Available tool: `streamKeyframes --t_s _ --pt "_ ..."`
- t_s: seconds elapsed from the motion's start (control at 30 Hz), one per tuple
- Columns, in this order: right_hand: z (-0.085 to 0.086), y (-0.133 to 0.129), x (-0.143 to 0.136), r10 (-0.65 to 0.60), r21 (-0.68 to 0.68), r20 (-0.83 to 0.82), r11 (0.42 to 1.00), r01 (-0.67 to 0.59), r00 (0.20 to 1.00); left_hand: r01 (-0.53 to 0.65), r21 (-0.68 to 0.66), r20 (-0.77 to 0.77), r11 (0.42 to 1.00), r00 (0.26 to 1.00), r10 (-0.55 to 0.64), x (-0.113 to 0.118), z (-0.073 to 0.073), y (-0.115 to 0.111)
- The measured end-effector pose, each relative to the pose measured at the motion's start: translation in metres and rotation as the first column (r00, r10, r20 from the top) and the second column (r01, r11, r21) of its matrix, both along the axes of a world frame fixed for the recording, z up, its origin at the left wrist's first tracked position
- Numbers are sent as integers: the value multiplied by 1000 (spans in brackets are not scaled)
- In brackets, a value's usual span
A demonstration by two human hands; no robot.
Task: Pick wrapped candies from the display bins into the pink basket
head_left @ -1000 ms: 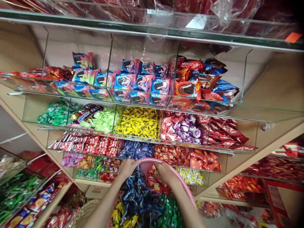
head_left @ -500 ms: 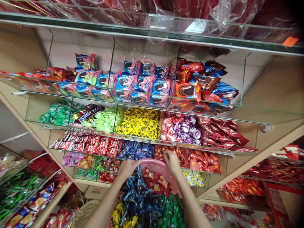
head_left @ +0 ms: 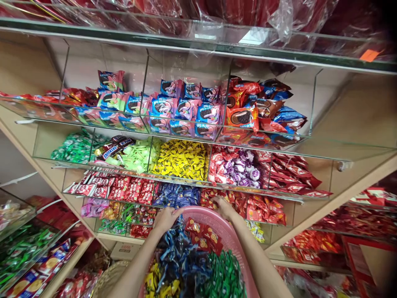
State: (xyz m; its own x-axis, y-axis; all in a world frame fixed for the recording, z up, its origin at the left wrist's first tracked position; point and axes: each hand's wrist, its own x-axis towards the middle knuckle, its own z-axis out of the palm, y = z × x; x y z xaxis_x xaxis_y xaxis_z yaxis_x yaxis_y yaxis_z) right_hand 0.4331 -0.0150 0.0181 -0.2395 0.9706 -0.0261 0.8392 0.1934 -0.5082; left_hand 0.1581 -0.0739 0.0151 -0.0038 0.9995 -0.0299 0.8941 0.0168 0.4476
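My left hand [head_left: 167,219] is closed on the upper left rim of a pink plastic basket [head_left: 238,244]. Inside the basket lie red packets [head_left: 203,236], dark blue wrapped sweets [head_left: 180,252], green sweets [head_left: 225,275] and yellow ones [head_left: 159,281]. Past the basket's far rim, my right hand [head_left: 226,208] reaches into a shelf bin of red candy packets [head_left: 207,198]. Its fingers bend down at the packets; whether they grip one cannot be made out.
Glass shelves with dividers rise in front, holding blue packets [head_left: 176,195], yellow sweets [head_left: 182,159], purple-wrapped sweets [head_left: 245,167] and cookie packs [head_left: 186,107]. A thick glass shelf edge [head_left: 198,45] crosses overhead. Side shelves stand left and right; a woven basket [head_left: 111,275] sits low left.
My right hand has shifted slightly down and lies lower among the red packets. The basket has turned or moved a little right, showing more of its right side.
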Motion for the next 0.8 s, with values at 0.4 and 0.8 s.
streamKeyframes --t_s 0.4,0.8 --pt "-7 3 6 -54 -99 2 994 54 999 -4 -8 6 1000 1000 4 1 1 -1" --pt "-21 11 12 -68 -187 -254 982 19 965 -17 -23 36 1000 999 18 0 -2 0"
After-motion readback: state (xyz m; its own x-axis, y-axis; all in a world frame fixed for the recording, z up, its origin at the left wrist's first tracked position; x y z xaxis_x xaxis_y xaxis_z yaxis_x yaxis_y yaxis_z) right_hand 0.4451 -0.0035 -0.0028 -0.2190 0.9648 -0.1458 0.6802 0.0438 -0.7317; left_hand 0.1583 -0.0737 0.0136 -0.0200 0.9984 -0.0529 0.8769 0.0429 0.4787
